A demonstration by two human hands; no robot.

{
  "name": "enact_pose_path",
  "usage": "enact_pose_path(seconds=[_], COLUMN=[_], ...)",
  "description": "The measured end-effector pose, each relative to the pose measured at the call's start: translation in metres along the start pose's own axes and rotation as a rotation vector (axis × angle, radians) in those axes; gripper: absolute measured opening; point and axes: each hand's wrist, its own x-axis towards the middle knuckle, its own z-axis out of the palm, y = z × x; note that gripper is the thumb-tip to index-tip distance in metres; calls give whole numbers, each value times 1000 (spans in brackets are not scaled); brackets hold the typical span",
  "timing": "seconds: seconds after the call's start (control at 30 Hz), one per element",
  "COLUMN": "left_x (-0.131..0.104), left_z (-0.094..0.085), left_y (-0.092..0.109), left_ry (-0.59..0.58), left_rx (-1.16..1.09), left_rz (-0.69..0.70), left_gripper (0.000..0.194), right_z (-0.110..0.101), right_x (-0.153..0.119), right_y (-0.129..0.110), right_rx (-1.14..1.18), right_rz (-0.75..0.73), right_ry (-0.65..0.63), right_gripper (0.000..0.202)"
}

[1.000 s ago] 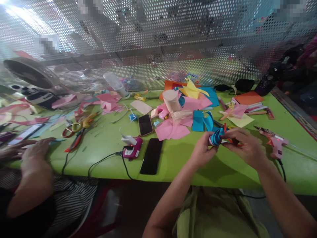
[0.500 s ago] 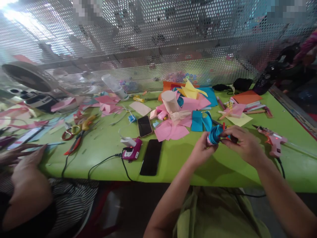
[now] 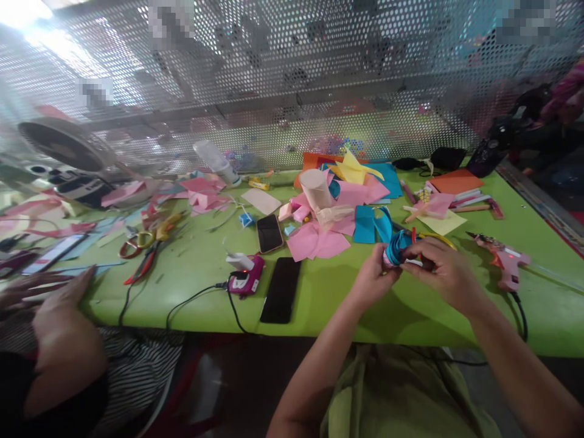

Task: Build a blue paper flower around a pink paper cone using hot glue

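A small blue layered paper piece [image 3: 395, 248] with a bit of pink at its base is held over the table's front part. My left hand [image 3: 375, 271] is wrapped round its lower left side. On its right edge, my right hand [image 3: 433, 263] is closed, fingertips pinched at the blue layers. Behind the hands lie blue paper pieces [image 3: 365, 224] and a yellow-handled tool [image 3: 438, 239], partly hidden by the right hand. A pink glue gun [image 3: 507, 267] rests to the right of that hand.
On the green table [image 3: 328, 304] lie a black phone [image 3: 281, 291], a smaller phone [image 3: 269, 233], a purple power strip [image 3: 246, 277] with cables, scissors [image 3: 137, 243] and pink paper [image 3: 317, 241]. A co-worker's hands [image 3: 55, 289] are at far left. A perforated metal panel [image 3: 274, 79] stands behind.
The view has shifted slightly. My right hand has moved a little against the blue piece, and more of the yellow-handled tool shows behind it. My left hand keeps its hold.
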Motion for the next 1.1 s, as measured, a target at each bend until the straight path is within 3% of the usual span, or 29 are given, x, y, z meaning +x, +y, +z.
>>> enact_pose_path(seconds=[0.3, 0.47, 0.67, 0.9, 1.1], left_x=[-1, -2, -1, -1, -2], left_z=[0, 0, 0, -1, -3], left_y=[1, 6, 8, 7, 7], left_ry=[-28, -64, -115, -132, -148], left_rx=[-22, -129, -201, -211, -205], left_rz=[-10, 22, -8, -2, -33], left_gripper=[37, 32, 40, 40, 39], right_z=[-8, -7, -8, -12, -11], right_x=[8, 8, 7, 6, 6], right_y=[11, 17, 19, 18, 19], right_rx=[83, 109, 137, 124, 133], right_rz=[-6, 2, 11, -62, -15], right_ry=[-155, -150, -143, -193, -185], right_gripper=[10, 11, 19, 12, 8])
